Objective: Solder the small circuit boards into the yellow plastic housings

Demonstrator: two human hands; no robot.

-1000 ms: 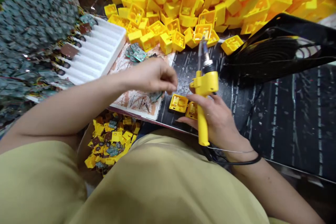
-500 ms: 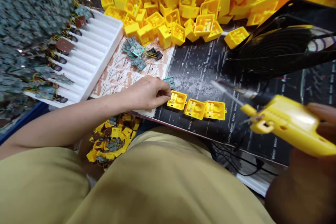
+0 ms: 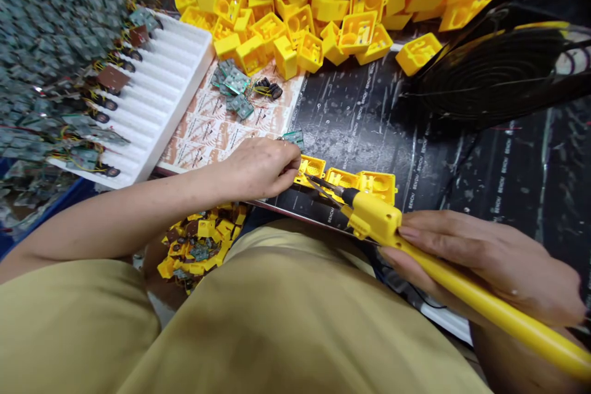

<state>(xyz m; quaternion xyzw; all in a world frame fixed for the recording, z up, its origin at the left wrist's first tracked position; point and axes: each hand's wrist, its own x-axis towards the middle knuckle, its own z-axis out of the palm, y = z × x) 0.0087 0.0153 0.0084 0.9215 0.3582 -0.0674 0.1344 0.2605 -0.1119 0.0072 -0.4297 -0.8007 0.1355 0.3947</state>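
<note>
My right hand (image 3: 489, 258) grips a yellow soldering iron (image 3: 376, 218), whose dark tip and a thin metal guide point left. The tip reaches into the leftmost of three small yellow plastic cases (image 3: 313, 166) that stand in a row. My left hand (image 3: 265, 166) is closed in a pinch at that case's left edge; what its fingertips hold is hidden. Just beyond the fingers lies a small green circuit board (image 3: 294, 138). The middle case (image 3: 339, 178) is partly behind the iron, and the right case (image 3: 378, 184) shows its open inside.
Yellow cases (image 3: 295, 18) are heaped at the back. A black fan (image 3: 494, 74) stands at the right. A white ribbed foam tray (image 3: 170, 68) and piled circuit boards (image 3: 60, 31) fill the left. Loose boards (image 3: 235, 86) lie nearer. A container of yellow parts (image 3: 203, 246) sits below the table edge.
My right hand has brought the soldering iron leftward from the right side, down to the leftmost case. My left hand stays pinched at that case.
</note>
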